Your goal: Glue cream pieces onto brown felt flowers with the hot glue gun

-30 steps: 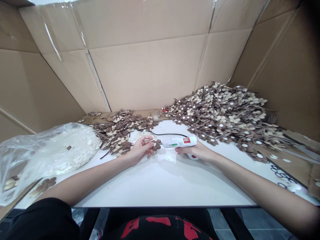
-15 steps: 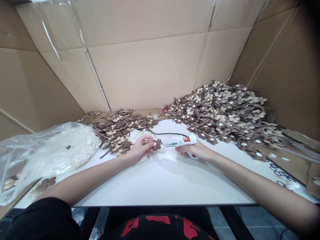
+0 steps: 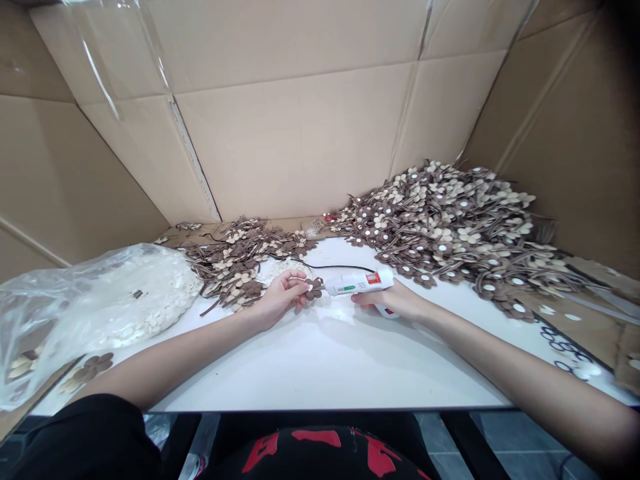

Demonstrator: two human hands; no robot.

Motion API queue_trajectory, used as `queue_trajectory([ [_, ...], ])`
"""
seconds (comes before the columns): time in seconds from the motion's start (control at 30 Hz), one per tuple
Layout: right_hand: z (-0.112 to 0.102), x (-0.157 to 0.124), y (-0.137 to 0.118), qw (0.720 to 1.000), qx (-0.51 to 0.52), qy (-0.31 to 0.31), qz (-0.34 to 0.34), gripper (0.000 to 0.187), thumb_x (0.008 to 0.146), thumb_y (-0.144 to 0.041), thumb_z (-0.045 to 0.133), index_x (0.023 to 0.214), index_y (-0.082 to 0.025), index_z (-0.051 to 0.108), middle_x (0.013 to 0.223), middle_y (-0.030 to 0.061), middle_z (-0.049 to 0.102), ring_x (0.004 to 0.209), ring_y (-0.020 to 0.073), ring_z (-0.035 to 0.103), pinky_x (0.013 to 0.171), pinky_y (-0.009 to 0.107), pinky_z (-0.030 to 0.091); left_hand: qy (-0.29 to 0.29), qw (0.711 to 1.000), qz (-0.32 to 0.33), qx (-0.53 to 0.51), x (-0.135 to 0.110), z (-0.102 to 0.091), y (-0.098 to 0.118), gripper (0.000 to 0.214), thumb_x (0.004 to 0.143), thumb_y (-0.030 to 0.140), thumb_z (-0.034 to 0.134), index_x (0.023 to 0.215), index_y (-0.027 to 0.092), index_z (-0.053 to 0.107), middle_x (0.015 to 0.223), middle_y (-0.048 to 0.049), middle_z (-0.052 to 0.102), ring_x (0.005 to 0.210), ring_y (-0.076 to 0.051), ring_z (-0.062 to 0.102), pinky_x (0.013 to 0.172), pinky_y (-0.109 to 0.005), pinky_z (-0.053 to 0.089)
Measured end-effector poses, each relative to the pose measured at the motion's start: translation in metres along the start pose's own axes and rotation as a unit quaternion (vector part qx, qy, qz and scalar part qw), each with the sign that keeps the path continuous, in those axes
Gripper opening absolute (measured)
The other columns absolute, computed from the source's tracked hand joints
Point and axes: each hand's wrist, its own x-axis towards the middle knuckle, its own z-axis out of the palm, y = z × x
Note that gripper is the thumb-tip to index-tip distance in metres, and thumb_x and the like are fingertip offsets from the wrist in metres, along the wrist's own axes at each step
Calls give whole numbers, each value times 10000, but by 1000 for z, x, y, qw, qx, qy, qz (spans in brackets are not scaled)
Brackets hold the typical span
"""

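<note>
Hardly any movement since the earlier frames: both hands, flower and glue gun keep nearly the same place; the whole view shifts very slightly. Left hand (image 3: 286, 300): narrow grip, thumb and fingers pinching a brown flower (image 3: 315, 289) by its near edge, above the middle of the white bench (image 3: 320, 367). Right hand (image 3: 395, 301): grip closed round the handle of a white glue gun (image 3: 357, 283), nozzle pointing left at the flower; whether it touches, cannot tell. Black cord (image 3: 335, 267) runs behind the gun. Left: loose flower pile (image 3: 235, 260), clear bag (image 3: 125, 293) of white pieces. Right: larger heap (image 3: 450, 227), many flowers with white centres.
</note>
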Motion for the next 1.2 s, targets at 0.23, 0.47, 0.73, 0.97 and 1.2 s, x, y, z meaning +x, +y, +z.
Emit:
queue_trajectory([
  [0.23,0,1,3,1000,13,-1,-7,177,569,-249,645,720,-164,608,645,-5,612,572,142,529,527,260,427,-7,1000,-3,-9,-1,0,1,373,674,299,715,921,164,471,640,23,566,458,-57,499,413,-154,385],
  [0.47,-2,-1,1,1000,1,22,7,121,572,-243,649,663,-165,629,630,8,634,583,163,549,513,253,410,-9,1000,-13,-12,0,-2,2,379,674,301,716,930,163,473,667,14,568,464,-60,508,408,-156,389],
  [0.73,-1,-3,-6,999,23,22,5,30,572,-208,637,582,-180,633,594,1,626,597,163,540,520,245,398,-11,999,-19,-26,-2,0,5,351,675,284,707,919,161,486,711,10,573,457,-42,489,413,-152,386],
  [0.97,-2,-3,-3,998,57,26,-6,66,582,-213,640,642,-186,646,641,0,642,603,160,541,520,247,397,-28,998,-17,-46,-2,0,6,316,707,277,664,939,164,481,665,30,543,437,-44,466,395,-154,376],
  [1.2,1,-4,-9,999,50,13,5,49,565,-203,644,593,-174,617,626,0,631,600,156,538,559,257,409,-26,999,-20,-35,-3,1,7,349,700,295,681,948,163,474,676,19,557,441,-45,473,406,-153,381],
])
